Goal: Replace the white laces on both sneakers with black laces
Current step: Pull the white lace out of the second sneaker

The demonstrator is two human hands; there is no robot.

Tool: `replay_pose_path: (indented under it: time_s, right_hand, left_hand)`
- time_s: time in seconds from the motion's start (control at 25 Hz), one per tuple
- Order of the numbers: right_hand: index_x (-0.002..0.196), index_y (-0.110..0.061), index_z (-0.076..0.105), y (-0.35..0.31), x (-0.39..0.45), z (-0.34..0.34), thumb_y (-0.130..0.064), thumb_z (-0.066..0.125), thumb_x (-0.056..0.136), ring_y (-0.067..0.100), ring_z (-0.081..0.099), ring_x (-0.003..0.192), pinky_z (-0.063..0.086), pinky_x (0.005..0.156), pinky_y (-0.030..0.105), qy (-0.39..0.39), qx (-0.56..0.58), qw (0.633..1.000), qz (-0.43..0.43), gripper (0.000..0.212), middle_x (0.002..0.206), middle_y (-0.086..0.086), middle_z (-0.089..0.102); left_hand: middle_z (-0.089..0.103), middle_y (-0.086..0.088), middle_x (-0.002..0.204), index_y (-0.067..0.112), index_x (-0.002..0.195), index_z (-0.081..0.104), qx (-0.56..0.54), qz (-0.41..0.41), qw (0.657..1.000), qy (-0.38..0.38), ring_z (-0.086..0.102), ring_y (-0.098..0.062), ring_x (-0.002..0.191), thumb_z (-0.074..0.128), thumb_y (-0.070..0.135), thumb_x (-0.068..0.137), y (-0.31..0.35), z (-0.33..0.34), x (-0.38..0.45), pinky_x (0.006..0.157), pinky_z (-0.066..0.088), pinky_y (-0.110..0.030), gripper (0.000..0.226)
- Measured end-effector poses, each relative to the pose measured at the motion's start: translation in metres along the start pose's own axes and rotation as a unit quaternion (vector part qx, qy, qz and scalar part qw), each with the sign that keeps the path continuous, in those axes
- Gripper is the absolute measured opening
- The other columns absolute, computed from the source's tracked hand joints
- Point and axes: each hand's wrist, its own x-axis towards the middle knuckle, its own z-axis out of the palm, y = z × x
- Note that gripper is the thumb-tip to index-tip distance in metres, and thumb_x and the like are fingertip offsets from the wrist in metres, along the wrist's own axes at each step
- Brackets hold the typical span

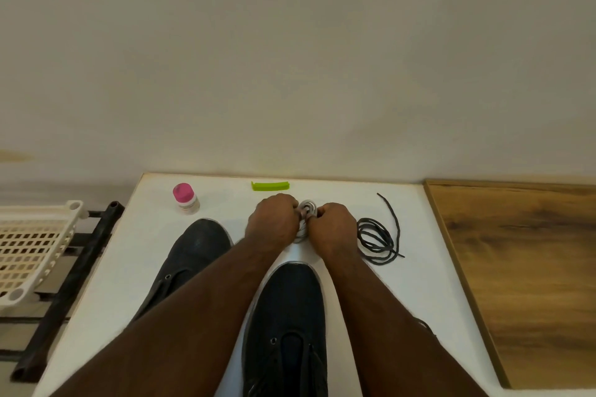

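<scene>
So both hands are up at the far end of the white tabletop (419,267), working a little bundle of white laces (305,208). Left hand (272,222) and right hand (332,225) are curled and pinching the coil from either side, knuckles almost touching.

Two dark sneakers sit toes-away: the left sneaker (190,251) partly under the left forearm, the right sneaker (290,316) between both arms, with dark lacing showing near its tongue. A loose black lace (379,240) lies coiled just right of the right hand.

Other stuff: pink-capped bottle (185,198), green plastic clip (270,186) by the wall, cream plastic basket (32,245) off left, wooden board (529,267) on the right.
</scene>
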Motion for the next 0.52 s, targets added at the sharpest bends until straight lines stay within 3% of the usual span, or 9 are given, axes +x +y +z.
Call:
replay_pose_path:
  time_s: [0.12, 0.36, 0.52]
  right_hand:
    - [0.103, -0.003, 0.073, 0.005, -0.004, -0.002, -0.016, 0.054, 0.099, 0.026, 0.067, 0.093, 0.055, 0.086, 0.034, 0.008, -0.002, 1.000, -0.007, 0.023, 0.100, 0.014, 0.073]
    - [0.114, -0.002, 0.069, 0.010, -0.003, -0.003, -0.018, 0.049, 0.103, 0.024, 0.065, 0.102, 0.048, 0.088, 0.029, -0.017, -0.039, 0.999, -0.013, 0.028, 0.111, 0.013, 0.070]
    - [0.101, -0.003, 0.070, 0.009, -0.002, -0.001, -0.017, 0.048, 0.101, 0.018, 0.057, 0.080, 0.039, 0.071, 0.025, -0.003, -0.040, 0.999, -0.016, 0.026, 0.101, 0.014, 0.071]
  left_hand:
    - [0.070, -0.008, 0.098, 0.013, 0.106, 0.072, 0.012, -0.005, 1.000, -0.003, 0.064, -0.024, 0.093, 0.059, 0.026, 0.096, 0.002, 0.000, 0.000, 0.088, 0.053, -0.038, 0.021]
    - [0.066, -0.008, 0.109, 0.012, 0.116, 0.065, 0.054, 0.028, 0.998, 0.016, 0.062, -0.023, 0.099, 0.057, 0.027, 0.098, 0.006, 0.004, -0.002, 0.092, 0.054, -0.039, 0.025]
    - [0.065, -0.009, 0.106, 0.012, 0.112, 0.062, 0.063, 0.047, 0.997, 0.028, 0.061, -0.024, 0.096, 0.053, 0.022, 0.098, 0.000, 0.009, 0.000, 0.087, 0.052, -0.037, 0.019]
